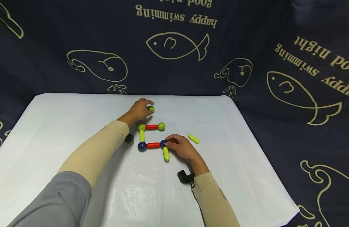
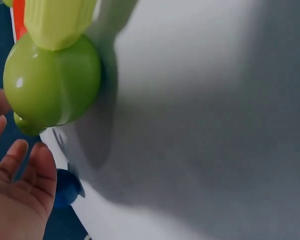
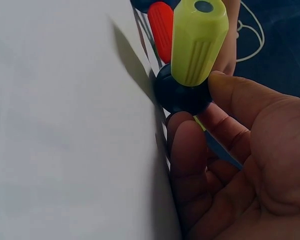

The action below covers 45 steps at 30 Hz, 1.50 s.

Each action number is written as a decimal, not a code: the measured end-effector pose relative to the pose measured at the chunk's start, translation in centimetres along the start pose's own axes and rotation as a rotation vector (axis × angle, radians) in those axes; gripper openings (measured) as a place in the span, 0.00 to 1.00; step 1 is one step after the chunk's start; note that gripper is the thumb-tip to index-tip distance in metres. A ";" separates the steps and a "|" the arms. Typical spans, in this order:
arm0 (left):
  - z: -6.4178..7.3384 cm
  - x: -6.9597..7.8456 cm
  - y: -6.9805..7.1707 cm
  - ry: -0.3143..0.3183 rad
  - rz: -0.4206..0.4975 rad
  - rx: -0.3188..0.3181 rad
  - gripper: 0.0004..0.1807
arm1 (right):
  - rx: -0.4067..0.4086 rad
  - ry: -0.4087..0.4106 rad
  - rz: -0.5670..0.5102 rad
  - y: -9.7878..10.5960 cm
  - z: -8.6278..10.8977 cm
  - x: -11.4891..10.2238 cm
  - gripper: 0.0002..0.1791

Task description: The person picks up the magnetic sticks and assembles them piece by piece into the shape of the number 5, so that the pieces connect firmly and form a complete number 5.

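Note:
My left hand (image 1: 139, 110) is at the far side of the table, fingers spread around a loose green ball (image 1: 150, 109), the fingertips close to it. In the left wrist view that ball shows partly behind a larger-looking green ball (image 2: 52, 80), and a blue ball (image 2: 65, 189) lies beside the fingers. My right hand (image 1: 181, 146) pinches a dark blue ball (image 3: 182, 92) between thumb and fingers. From this ball a yellow-green rod (image 1: 166, 154) points toward me, and a red rod (image 1: 153, 145) runs left to another blue ball (image 1: 142, 146).
A second yellow-green rod (image 1: 141, 136) joins that left blue ball to a green ball (image 1: 141, 127). A red rod (image 1: 151, 127) links it to another green ball (image 1: 161, 126). One loose yellow-green rod (image 1: 193, 139) lies right of the structure on the white tabletop (image 1: 234, 176).

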<state>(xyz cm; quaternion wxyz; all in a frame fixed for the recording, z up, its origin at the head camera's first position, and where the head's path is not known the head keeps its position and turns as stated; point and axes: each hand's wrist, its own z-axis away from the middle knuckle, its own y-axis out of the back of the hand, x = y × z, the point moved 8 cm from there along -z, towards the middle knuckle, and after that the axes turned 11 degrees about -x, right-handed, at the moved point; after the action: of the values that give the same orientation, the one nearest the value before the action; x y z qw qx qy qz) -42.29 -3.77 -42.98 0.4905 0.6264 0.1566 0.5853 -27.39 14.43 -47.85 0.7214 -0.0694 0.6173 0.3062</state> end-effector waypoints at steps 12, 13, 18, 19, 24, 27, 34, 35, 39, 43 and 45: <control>-0.6 -1.3 -0.7 0.100 0.083 -0.057 0.22 | 0.004 -0.012 0.003 0.0 -0.1 0.3 0.11; -0.7 -1.3 -0.7 0.100 0.092 -0.062 0.21 | 0.004 -0.013 0.004 0.0 -0.1 0.3 0.11; -0.7 -1.2 -0.9 0.089 0.127 -0.077 0.21 | 0.001 -0.008 -0.005 0.0 0.0 0.3 0.11; -0.6 -1.2 -1.0 0.086 0.129 -0.079 0.21 | 0.002 -0.008 -0.006 0.0 0.0 0.3 0.11; -0.2 -1.0 -0.9 0.050 0.133 -0.082 0.21 | 0.003 -0.013 -0.009 -0.1 0.0 0.1 0.11; 0.0 -0.7 -0.6 0.016 0.117 -0.079 0.21 | 0.003 -0.014 -0.009 -0.1 0.1 0.1 0.11; 1.5 0.5 -0.3 -0.075 0.083 -0.099 0.21 | -0.002 -0.004 -0.012 -0.1 0.1 -0.1 0.12; 1.8 0.7 -0.3 -0.086 0.092 -0.103 0.21 | -0.002 -0.006 -0.012 -0.1 0.1 -0.1 0.12; 3.2 0.8 -0.6 -0.100 0.151 -0.110 0.21 | -0.001 -0.012 -0.012 -0.1 0.0 0.0 0.12; 4.5 0.9 -0.9 -0.115 0.203 -0.081 0.21 | 0.002 -0.014 -0.013 0.0 0.0 0.1 0.11; 5.2 1.0 -1.1 -0.122 0.225 -0.055 0.20 | 0.002 -0.015 -0.015 0.0 0.0 0.1 0.11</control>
<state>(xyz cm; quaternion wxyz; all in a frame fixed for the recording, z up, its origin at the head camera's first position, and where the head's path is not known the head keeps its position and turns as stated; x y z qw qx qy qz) -37.01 -4.74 -42.39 0.4474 0.6608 0.0393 0.6014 -27.40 14.45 -47.92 0.7283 -0.0708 0.6116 0.3007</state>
